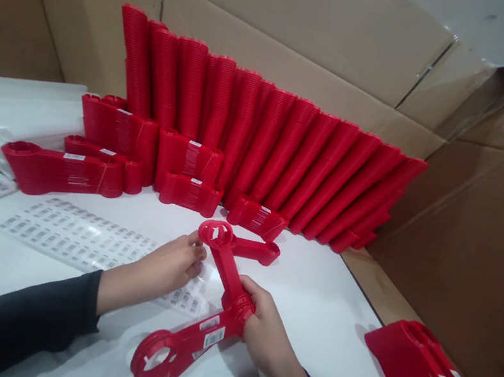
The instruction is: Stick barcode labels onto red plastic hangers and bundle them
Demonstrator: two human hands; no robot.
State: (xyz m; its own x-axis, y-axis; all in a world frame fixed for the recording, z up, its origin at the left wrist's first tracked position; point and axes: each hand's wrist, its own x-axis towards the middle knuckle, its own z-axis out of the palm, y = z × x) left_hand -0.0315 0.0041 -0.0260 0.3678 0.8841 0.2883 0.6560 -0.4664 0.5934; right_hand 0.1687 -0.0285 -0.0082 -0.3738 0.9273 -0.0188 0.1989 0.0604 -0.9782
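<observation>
Toward six o'clock on the white tabletop (pixel 329 306), red ring-ended plastic pieces (pixel 229 275), likely light, stiff, slick, best taken mid-shank, are clasped by the right hand (pixel 270 331), whether anything's held by the half-curled left hand (pixel 175 263) at ten o'clock being unclear.

I count two hands: one bare left hand (pixel 177 261) at seven o'clock and one bare right hand (pixel 268 338) at five. Black fabric sleeves (pixel 29 315): two. Flat white sheets printed with small barcode labels (pixel 73 234): two, one at eight o'clock, one at nine. Tall, ridged red plastic stacks (pixel 283 148), arching from ten o'clock to three: at least ten, overlapping too much for exact counting. Low red plastic bundles with white stickers (pixel 69 176): six between nine o'clock and the middle, two more at four. Red plastic pieces with ring-shaped ends (pixel 228 269), at six o'clock: several, exact number unclear.
</observation>
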